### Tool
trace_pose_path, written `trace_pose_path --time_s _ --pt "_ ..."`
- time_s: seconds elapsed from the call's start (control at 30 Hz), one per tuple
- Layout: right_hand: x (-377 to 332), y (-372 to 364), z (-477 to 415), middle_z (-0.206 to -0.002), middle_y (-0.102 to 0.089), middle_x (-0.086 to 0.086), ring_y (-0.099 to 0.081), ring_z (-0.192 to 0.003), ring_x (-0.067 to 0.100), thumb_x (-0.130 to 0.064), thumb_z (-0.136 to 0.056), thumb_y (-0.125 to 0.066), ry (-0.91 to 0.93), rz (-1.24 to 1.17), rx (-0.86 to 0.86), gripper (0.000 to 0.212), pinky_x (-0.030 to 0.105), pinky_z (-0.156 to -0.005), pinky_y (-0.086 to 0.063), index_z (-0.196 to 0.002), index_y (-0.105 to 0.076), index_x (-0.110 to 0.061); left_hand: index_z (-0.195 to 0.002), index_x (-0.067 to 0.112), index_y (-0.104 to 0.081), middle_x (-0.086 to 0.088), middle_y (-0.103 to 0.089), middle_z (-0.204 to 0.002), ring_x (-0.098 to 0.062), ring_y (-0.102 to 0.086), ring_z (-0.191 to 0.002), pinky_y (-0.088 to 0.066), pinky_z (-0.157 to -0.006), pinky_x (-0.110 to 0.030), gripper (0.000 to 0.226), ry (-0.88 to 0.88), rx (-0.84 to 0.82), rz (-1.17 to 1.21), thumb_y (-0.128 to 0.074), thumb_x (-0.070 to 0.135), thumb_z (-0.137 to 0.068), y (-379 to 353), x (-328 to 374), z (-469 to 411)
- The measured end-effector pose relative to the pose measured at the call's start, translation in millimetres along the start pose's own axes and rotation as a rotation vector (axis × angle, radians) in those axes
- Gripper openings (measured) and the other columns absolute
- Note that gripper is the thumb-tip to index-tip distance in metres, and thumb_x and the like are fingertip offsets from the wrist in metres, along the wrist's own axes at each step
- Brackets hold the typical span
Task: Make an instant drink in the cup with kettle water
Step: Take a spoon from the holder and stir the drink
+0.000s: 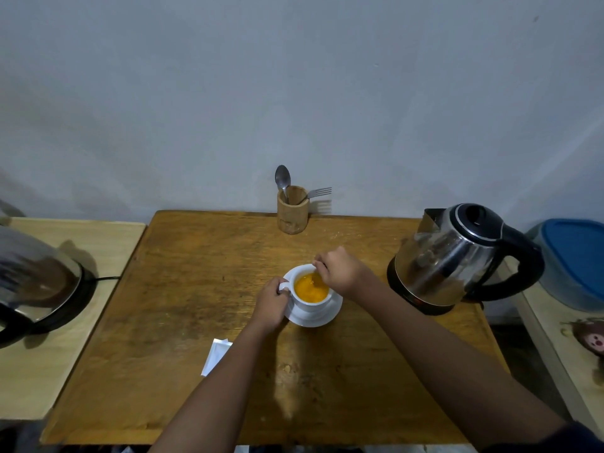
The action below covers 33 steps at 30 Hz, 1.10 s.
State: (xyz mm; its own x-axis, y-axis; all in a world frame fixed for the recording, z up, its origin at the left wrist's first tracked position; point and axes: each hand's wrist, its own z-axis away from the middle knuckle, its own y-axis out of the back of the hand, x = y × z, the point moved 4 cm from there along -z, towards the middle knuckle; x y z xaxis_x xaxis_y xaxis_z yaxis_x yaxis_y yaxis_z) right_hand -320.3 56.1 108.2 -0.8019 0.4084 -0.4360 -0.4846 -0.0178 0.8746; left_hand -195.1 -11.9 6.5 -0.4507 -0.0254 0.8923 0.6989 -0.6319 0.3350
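Note:
A white cup (310, 305) full of orange liquid (310, 288) stands on a white saucer (313, 318) in the middle of the wooden table (183, 289). My left hand (271, 304) grips the cup's handle on its left side. My right hand (338, 271) hovers over the cup's far right rim, fingers pinched on a thin stirrer, probably a spoon, that dips into the drink; most of it is hidden by the fingers. The steel kettle (457, 256) with a black handle sits on its base at the right of the table.
A wooden holder (292, 210) with a spoon (282, 181) and a fork (318, 192) stands at the table's back edge. A white sachet (215, 354) lies near my left forearm. Another steel pot (32, 279) is on the left side table, a blue-lidded tub (572, 263) at right.

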Motion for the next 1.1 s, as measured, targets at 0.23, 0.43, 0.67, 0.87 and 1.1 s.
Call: trace_pose_path --time_s 0.23,0.43,0.67,0.87,1.1 --pt "-8 -9 1 -0.089 -0.068 0.021 -0.058 -0.073 0.027 -0.017 -0.097 -0.04 0.051 -0.063 0.077 0.033 0.029 -0.057 -0.038 -0.093 -0.065 0.004 -0.092 0.011 -0.054 -0.009 -0.055 -0.092 -0.02 -0.047 -0.081 -0.037 -0.063 -0.027 0.014 -0.018 0.003 -0.004 -0.042 0.005 -0.089 0 2 1" --pt "-20 -12 9 -0.077 -0.066 0.018 -0.056 -0.066 0.026 -0.015 -0.096 -0.043 0.167 -0.068 0.011 0.033 0.026 -0.055 -0.037 -0.082 -0.064 0.006 -0.096 0.007 -0.055 -0.009 -0.055 -0.093 -0.019 -0.046 -0.079 -0.035 -0.061 -0.026 0.015 -0.033 -0.006 -0.04 -0.042 0.006 -0.09 1 0 -1" --pt "-9 1 5 -0.098 -0.069 0.017 -0.062 -0.084 0.024 -0.022 -0.097 -0.04 0.066 0.01 -0.029 0.033 0.037 -0.07 -0.051 -0.106 -0.064 -0.001 -0.101 0.008 -0.057 -0.012 -0.057 -0.101 -0.021 -0.049 -0.086 -0.038 -0.069 -0.03 0.017 -0.014 -0.019 -0.039 -0.042 0.009 -0.091 1 -2 -3" --pt "-5 4 -3 -0.095 -0.069 0.018 -0.063 -0.083 0.029 -0.019 -0.097 -0.039 0.036 0.046 0.057 0.032 0.031 -0.063 -0.043 -0.099 -0.065 -0.002 -0.103 0.006 -0.057 -0.01 -0.057 -0.1 -0.021 -0.049 -0.087 -0.038 -0.074 -0.031 0.019 -0.003 -0.028 -0.031 -0.042 0.009 -0.091 1 -4 -3" --pt "-20 -9 -4 -0.095 -0.07 0.02 -0.063 -0.082 0.028 -0.017 -0.097 -0.042 0.134 -0.034 0.03 0.031 0.033 -0.063 -0.043 -0.098 -0.067 0.003 -0.092 0.012 -0.055 -0.008 -0.054 -0.093 -0.021 -0.047 -0.081 -0.037 -0.069 -0.032 0.013 -0.005 -0.037 -0.034 -0.042 0.008 -0.09 1 -4 -4"
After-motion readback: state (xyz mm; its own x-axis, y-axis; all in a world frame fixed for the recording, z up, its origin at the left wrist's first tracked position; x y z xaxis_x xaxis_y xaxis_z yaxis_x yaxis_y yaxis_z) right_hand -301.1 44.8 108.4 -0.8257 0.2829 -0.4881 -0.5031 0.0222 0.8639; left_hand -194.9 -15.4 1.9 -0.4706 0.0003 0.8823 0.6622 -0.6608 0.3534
